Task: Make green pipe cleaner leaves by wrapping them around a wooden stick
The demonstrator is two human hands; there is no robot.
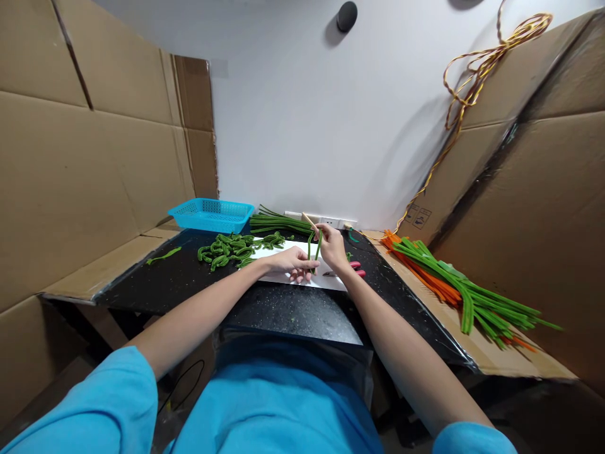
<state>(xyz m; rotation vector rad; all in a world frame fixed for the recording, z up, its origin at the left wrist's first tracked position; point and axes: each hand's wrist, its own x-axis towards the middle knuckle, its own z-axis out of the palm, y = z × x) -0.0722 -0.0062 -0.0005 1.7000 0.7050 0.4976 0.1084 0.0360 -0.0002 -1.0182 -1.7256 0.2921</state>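
Observation:
A green pipe cleaner point(310, 247) is bent in a narrow loop between my hands, over a white sheet point(278, 277). My left hand point(297, 261) is closed on its lower part, with thumb and forefinger pinching. My right hand point(331, 244) grips the upper part together with a thin wooden stick point(309, 220), which points up and to the left. Beside the right wrist lies a red-handled cutting tool point(358, 269), partly hidden by the arm. Left of my hands sits a pile of coiled green pipe-cleaner pieces point(227, 249).
A blue plastic basket point(212, 215) stands at the back left of the black table point(297, 312). Straight green pipe cleaners point(274, 222) lie at the back. Orange point(435, 282) and bright green bundles point(472, 296) rest on cardboard at right. Cardboard walls point(118, 145) flank both sides.

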